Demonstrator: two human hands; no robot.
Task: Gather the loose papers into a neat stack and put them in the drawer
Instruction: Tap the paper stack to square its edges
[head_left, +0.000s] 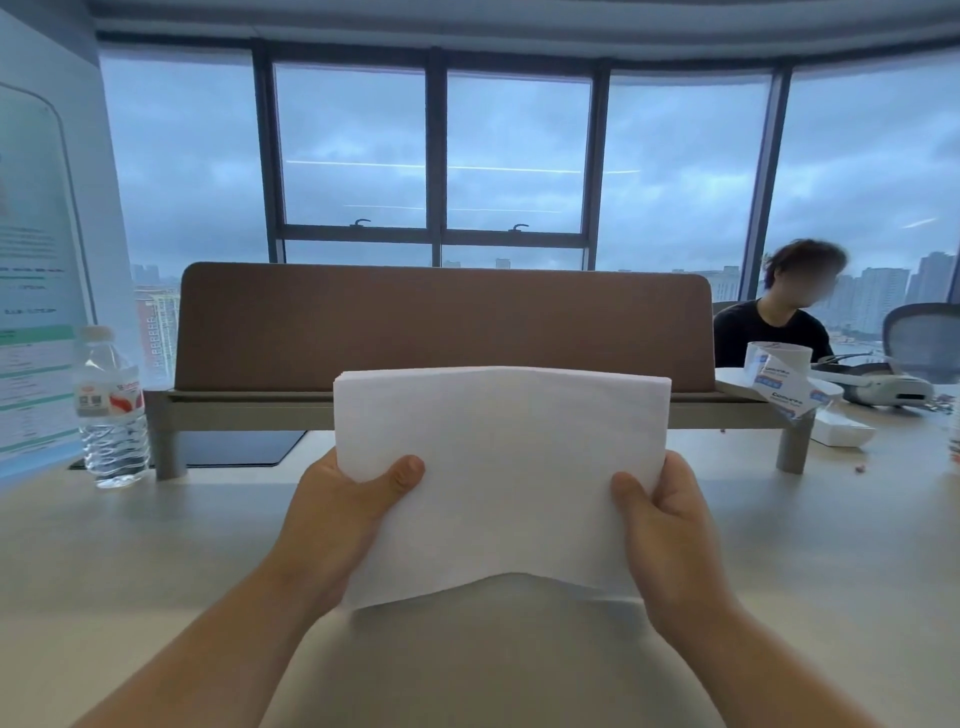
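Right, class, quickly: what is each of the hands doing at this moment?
Left hand: grips the left edge of the paper stack, thumb on the front.
Right hand: grips the stack's right edge, thumb on the front.

Left hand (340, 514) and right hand (670, 525) raised, thumbs forward, fingers curled

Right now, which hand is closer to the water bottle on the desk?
Left. The left hand grips the left edge of the paper stack, with the water bottle farther left and back. The right hand holds the stack's opposite edge, a full stack-width farther away.
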